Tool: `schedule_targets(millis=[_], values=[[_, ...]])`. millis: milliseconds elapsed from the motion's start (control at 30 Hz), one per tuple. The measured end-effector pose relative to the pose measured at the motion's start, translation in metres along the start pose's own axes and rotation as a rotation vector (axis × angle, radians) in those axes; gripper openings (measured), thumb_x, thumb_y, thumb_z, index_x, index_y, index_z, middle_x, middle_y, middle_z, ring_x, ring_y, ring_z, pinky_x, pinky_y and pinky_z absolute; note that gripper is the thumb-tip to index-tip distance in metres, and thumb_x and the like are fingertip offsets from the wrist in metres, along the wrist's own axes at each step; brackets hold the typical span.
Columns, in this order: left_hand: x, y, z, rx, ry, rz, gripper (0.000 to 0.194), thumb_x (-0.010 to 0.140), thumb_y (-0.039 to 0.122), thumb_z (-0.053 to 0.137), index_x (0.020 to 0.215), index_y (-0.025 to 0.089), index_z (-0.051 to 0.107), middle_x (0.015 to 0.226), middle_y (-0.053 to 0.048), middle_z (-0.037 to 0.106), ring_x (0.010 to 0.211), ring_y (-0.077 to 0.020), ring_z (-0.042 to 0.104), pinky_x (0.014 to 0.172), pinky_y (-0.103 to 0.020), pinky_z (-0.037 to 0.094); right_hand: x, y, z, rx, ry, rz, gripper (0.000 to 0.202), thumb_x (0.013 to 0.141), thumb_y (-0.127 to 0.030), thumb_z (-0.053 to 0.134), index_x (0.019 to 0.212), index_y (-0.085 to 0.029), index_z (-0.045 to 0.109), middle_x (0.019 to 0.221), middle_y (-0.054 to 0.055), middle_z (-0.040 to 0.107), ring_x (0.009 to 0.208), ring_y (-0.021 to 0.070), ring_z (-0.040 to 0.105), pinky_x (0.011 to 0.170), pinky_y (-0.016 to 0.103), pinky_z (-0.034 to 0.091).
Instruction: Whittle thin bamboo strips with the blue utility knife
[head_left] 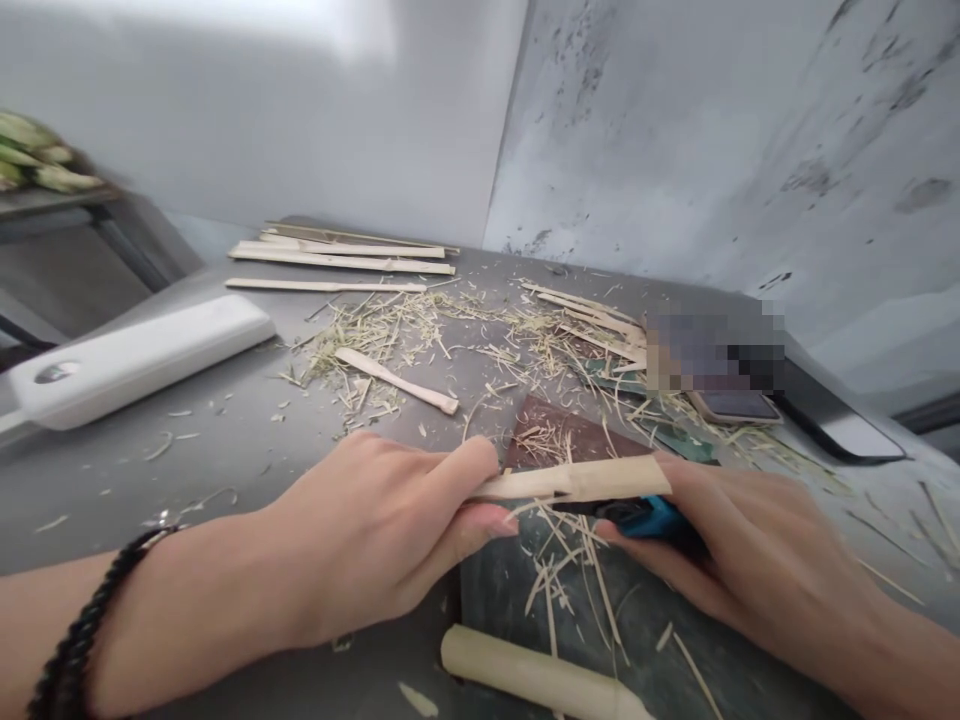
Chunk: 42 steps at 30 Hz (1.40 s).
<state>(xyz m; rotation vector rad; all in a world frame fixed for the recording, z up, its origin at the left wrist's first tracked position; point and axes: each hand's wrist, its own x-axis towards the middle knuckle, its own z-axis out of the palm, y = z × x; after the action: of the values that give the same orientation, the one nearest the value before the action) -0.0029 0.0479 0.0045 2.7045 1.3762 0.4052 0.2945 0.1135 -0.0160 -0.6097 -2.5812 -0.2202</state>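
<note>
A pale flat bamboo strip (pixel 607 480) lies crosswise between my hands, its wide end to the right. My left hand (pixel 375 530) is closed on its narrow left end, thumb and index finger pinching it. My right hand (pixel 742 560) grips a blue-handled knife (pixel 649 517), whose dark blade is against or just under the strip; exact contact is unclear. Thin shavings (pixel 555 570) hang and lie below the strip, over a dark green mat (pixel 510 600). A thick bamboo piece (pixel 540 675) rests nearest me.
Several bamboo strips (pixel 337 260) lie at the back left, more (pixel 592 320) at the back right. A carved piece (pixel 397 380) sits among shavings. A white device (pixel 150 355) is at left; a phone (pixel 739 405) and a black object (pixel 840 415) are at right. Walls stand behind.
</note>
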Motion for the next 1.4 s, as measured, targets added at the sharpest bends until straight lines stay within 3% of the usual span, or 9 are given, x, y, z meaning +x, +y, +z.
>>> schedule_targets(millis=[133, 267, 400, 600, 800, 967, 1133, 1267, 1400], values=[[0.001, 0.001, -0.002, -0.041, 0.009, 0.036, 0.034, 0.115, 0.038, 0.021, 0.09, 0.027, 0.041, 0.06, 0.009, 0.05, 0.044, -0.014, 0.048, 0.045, -0.032, 0.028, -0.003, 0.002, -0.002, 0.042, 0.004, -0.019, 0.009, 0.106, -0.028, 0.058, 0.103, -0.021, 0.055, 0.078, -0.001, 0.066, 0.059, 0.0126, 0.059, 0.053, 0.028, 0.039], [0.002, 0.002, -0.002, -0.06, 0.048, 0.089, 0.036, 0.115, 0.037, 0.024, 0.085, 0.026, 0.041, 0.063, 0.008, 0.051, 0.045, -0.012, 0.042, 0.045, -0.03, 0.031, -0.005, 0.004, -0.004, 0.086, -0.013, -0.005, 0.004, 0.103, -0.021, 0.059, 0.104, -0.02, 0.055, 0.079, -0.002, 0.063, 0.063, 0.0124, 0.056, 0.055, 0.028, 0.039], [0.003, 0.001, -0.003, 0.004, 0.055, 0.238, 0.035, 0.114, 0.03, 0.029, 0.084, 0.025, 0.046, 0.065, 0.007, 0.052, 0.047, -0.0117, 0.041, 0.045, -0.031, 0.029, -0.002, 0.003, -0.004, 0.124, -0.035, -0.009, 0.01, 0.1, -0.022, 0.065, 0.102, -0.02, 0.056, 0.082, -0.002, 0.063, 0.068, 0.0128, 0.057, 0.06, 0.028, 0.04], [0.0, -0.004, -0.007, 0.106, -0.019, 0.384, 0.027, 0.106, 0.008, 0.036, 0.095, 0.022, 0.055, 0.072, 0.004, 0.054, 0.056, -0.0148, 0.045, 0.05, -0.034, 0.027, 0.005, 0.002, -0.006, 0.035, -0.087, -0.049, 0.008, 0.103, -0.027, 0.065, 0.098, -0.02, 0.064, 0.088, 0.001, 0.066, 0.074, 0.0156, 0.061, 0.064, 0.031, 0.039], [-0.003, 0.003, -0.005, 0.261, 0.081, 0.436, 0.029, 0.103, 0.006, 0.038, 0.115, 0.022, 0.059, 0.069, 0.004, 0.055, 0.055, -0.0177, 0.042, 0.051, -0.037, 0.028, 0.008, -0.001, -0.013, -0.121, -0.069, -0.095, 0.019, 0.102, -0.027, 0.065, 0.086, -0.019, 0.066, 0.083, 0.003, 0.068, 0.068, 0.0158, 0.058, 0.063, 0.033, 0.038], [-0.002, 0.011, -0.01, 0.372, 0.106, 0.442, 0.033, 0.1, 0.005, 0.044, 0.119, 0.022, 0.064, 0.068, 0.004, 0.057, 0.056, -0.0165, 0.045, 0.05, -0.036, 0.034, 0.011, -0.002, -0.024, -0.302, -0.125, -0.195, 0.029, 0.105, -0.031, 0.059, 0.08, -0.019, 0.066, 0.069, 0.001, 0.061, 0.063, 0.0179, 0.057, 0.061, 0.035, 0.036], [0.002, 0.012, -0.017, 0.438, 0.09, 0.43, 0.03, 0.099, 0.005, 0.047, 0.112, 0.025, 0.066, 0.072, 0.004, 0.058, 0.06, -0.0169, 0.049, 0.052, -0.036, 0.035, 0.011, -0.001, -0.028, -0.345, -0.077, -0.199, 0.036, 0.104, -0.033, 0.062, 0.07, -0.021, 0.056, 0.061, -0.001, 0.052, 0.059, 0.0158, 0.051, 0.061, 0.035, 0.034], [0.004, 0.013, -0.02, 0.341, 0.033, 0.41, 0.024, 0.105, 0.012, 0.044, 0.098, 0.026, 0.063, 0.072, 0.004, 0.056, 0.06, -0.0164, 0.045, 0.053, -0.036, 0.033, 0.012, -0.004, -0.028, -0.327, -0.048, -0.215, 0.042, 0.101, -0.034, 0.067, 0.065, -0.022, 0.05, 0.057, -0.003, 0.046, 0.055, 0.0139, 0.045, 0.057, 0.034, 0.033], [0.003, 0.01, -0.017, 0.282, 0.048, 0.438, 0.028, 0.107, 0.015, 0.043, 0.083, 0.026, 0.054, 0.065, 0.004, 0.049, 0.056, -0.0157, 0.04, 0.05, -0.036, 0.026, 0.014, -0.005, -0.028, -0.313, -0.016, -0.282, 0.045, 0.099, -0.028, 0.07, 0.061, -0.022, 0.047, 0.054, -0.004, 0.042, 0.052, 0.0123, 0.04, 0.055, 0.032, 0.033]])
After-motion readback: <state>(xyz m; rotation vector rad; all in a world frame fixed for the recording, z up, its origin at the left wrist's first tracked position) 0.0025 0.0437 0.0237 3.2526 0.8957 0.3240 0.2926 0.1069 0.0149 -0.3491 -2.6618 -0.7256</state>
